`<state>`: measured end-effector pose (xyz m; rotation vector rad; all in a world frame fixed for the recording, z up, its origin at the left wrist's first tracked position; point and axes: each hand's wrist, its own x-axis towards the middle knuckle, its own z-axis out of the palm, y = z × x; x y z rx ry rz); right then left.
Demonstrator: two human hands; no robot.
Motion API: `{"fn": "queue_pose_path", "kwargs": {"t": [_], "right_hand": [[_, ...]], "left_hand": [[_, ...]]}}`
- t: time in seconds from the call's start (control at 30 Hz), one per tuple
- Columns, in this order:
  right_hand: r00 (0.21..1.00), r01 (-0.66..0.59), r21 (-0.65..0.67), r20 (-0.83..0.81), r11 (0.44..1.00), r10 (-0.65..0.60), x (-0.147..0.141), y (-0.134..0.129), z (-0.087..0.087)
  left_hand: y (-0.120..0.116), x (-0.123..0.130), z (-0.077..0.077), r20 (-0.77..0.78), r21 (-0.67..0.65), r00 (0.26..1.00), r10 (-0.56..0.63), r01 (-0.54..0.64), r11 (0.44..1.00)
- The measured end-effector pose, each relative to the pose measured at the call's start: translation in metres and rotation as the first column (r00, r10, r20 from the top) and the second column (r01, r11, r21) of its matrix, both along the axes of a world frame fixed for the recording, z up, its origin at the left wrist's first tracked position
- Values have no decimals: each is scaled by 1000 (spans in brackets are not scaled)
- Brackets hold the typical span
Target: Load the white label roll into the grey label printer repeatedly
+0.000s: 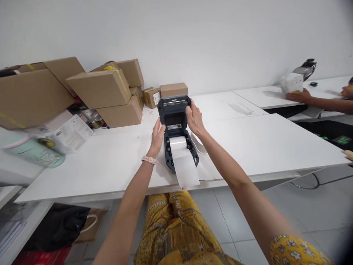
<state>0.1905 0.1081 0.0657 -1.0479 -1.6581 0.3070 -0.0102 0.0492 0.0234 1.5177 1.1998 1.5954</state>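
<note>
A dark blue-grey label printer (169,162) stands on the white table in front of me with its lid (174,110) raised. Inside sits a roll of white labels (178,142), and a strip of label paper (187,171) hangs out over the front, down to the table's edge. My left hand (157,137) holds the lid low on its left side, thumb towards the inner face. On the other side, my right hand (195,118) grips the lid's right edge, thumb on the inside and fingers behind it.
Cardboard boxes (99,88) are piled at the back left, near a white printed box (70,134) and a mint-green bottle (41,152). Behind the printer lie two small cartons (173,89). At far right, another person's hand (299,96) touches a white box (293,82).
</note>
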Motion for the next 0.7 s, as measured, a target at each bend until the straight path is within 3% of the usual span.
{"fn": "queue_pose_path", "kwargs": {"t": [0.17,0.33,0.53,0.7], "right_hand": [[997,-83,-50,-8,995,83,-5,46,2],[992,-123,-10,-9,992,123,-10,58,-3],[977,-210,-120,-63,970,204,5,33,-23],[964,-227,-378,-217,897,152,17,-11,-74]], "left_hand": [[22,-5,-15,25,-180,998,-50,54,982],[13,-10,-40,60,-279,995,-74,88,956],[-9,-4,-71,120,-345,988,-94,131,929],[-12,-1,-75,97,-328,990,-100,126,936]]}}
